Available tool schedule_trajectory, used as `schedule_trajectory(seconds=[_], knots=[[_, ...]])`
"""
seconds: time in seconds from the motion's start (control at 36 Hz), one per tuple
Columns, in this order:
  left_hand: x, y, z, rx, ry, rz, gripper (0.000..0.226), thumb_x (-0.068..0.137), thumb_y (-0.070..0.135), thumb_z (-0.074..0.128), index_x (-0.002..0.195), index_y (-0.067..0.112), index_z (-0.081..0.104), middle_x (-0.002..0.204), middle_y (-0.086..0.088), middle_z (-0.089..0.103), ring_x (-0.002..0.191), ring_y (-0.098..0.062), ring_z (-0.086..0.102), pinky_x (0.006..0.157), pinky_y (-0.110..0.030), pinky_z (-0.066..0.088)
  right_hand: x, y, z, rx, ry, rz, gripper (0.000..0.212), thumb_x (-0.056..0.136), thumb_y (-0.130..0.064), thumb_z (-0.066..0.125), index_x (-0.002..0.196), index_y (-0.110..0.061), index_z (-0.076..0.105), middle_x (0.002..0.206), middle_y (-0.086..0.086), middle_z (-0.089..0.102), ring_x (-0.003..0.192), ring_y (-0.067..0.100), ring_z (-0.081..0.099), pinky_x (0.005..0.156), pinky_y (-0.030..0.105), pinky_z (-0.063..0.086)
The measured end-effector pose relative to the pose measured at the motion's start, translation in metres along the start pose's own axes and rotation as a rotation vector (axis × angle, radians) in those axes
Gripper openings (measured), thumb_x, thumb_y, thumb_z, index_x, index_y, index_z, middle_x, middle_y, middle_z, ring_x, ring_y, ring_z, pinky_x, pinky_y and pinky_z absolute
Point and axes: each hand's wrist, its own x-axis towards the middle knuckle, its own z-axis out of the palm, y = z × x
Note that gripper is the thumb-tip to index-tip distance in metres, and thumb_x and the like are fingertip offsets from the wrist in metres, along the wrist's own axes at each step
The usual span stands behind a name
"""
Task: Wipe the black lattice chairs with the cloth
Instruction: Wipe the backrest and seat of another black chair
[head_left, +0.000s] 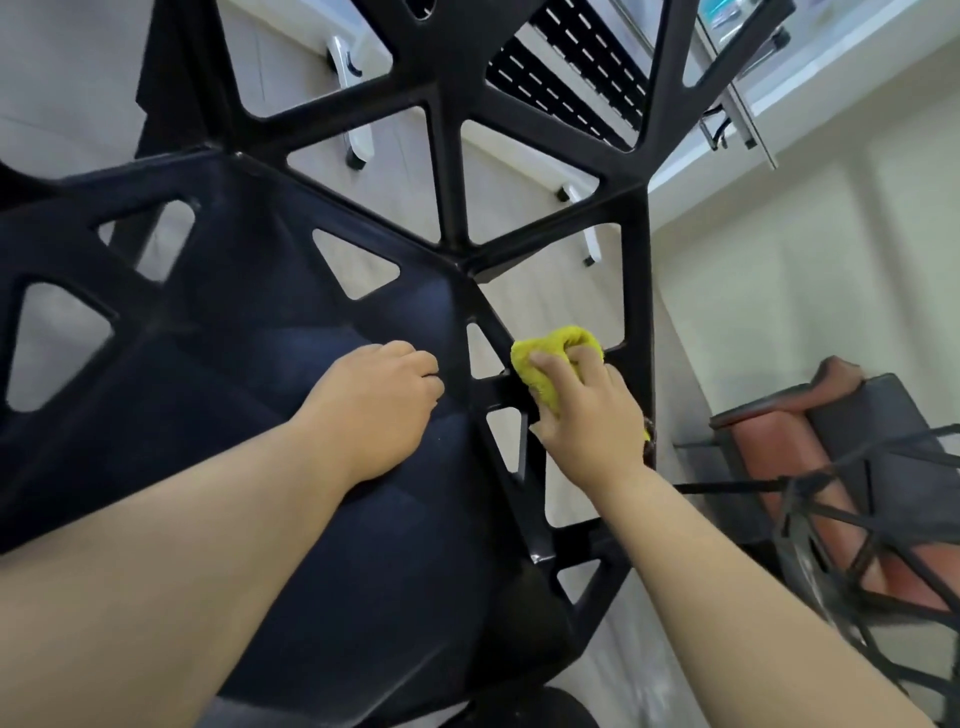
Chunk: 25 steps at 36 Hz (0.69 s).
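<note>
Fingers (551, 368) of the right hand (587, 415) curl round a bunched yellow cloth (556, 339) and press it against a strut on the right side of the black lattice chair (234, 374), between two triangular openings. That forearm reaches in from the lower right. The left hand (376, 405) lies knuckles-up on the dark seat just beside it, its fingers bent and hooked over a rib's edge with the tips hidden. Its forearm stretches in from the lower left. A second lattice chair (857, 545) shows blurred at the right.
</note>
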Motion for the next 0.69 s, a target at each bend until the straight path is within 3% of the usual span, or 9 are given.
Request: schedule_trajectory(seconds=[0.11,0.19,0.39,0.53,0.69], knots=[[0.002,0.0,0.0,0.007,-0.029,-0.004,0.034,0.097,0.03,0.035,0.11,0.023,0.065,0.115,0.008,0.058,0.105,-0.015,0.052,0.089,-0.032,0.045,0.004,0.013,-0.013,-0.056,-0.1,-0.098,0.063,0.059,-0.008,0.076,0.112,-0.025,0.049,0.104,0.017,0.059,0.066,0.036,0.053,0.045,0.034,0.044],[0.003,0.002,-0.003,0.012,-0.048,-0.006,0.039,0.097,0.041,0.034,0.115,0.023,0.063,0.12,0.009,0.056,0.11,-0.014,0.05,0.093,-0.031,0.042,0.013,0.033,-0.027,-0.109,-0.04,0.001,0.062,0.057,-0.003,0.074,0.11,-0.023,0.05,0.109,0.019,0.057,0.067,0.038,0.052,0.049,0.032,0.037],[0.002,0.003,-0.009,0.001,-0.083,0.015,0.045,0.092,0.055,0.035,0.119,0.029,0.061,0.125,0.014,0.053,0.119,-0.009,0.044,0.096,-0.027,0.039,-0.023,0.008,-0.014,-0.041,0.141,0.208,0.061,0.062,0.004,0.068,0.116,-0.018,0.051,0.108,0.021,0.057,0.07,0.038,0.053,0.06,0.036,0.043],[0.002,0.003,-0.009,0.018,-0.095,0.032,0.044,0.094,0.054,0.033,0.119,0.03,0.061,0.125,0.015,0.053,0.119,-0.008,0.043,0.097,-0.026,0.038,-0.066,0.0,-0.018,-0.011,0.005,0.057,0.064,0.063,0.002,0.072,0.119,-0.02,0.05,0.103,0.018,0.058,0.064,0.032,0.049,0.055,0.036,0.045],[0.003,0.005,-0.012,0.045,-0.105,0.027,0.043,0.094,0.054,0.035,0.115,0.028,0.062,0.121,0.014,0.055,0.112,-0.01,0.046,0.091,-0.025,0.04,-0.058,0.022,-0.03,0.013,0.144,0.263,0.052,0.074,-0.001,0.064,0.121,-0.019,0.049,0.109,0.022,0.054,0.078,0.042,0.054,0.065,0.047,0.051]])
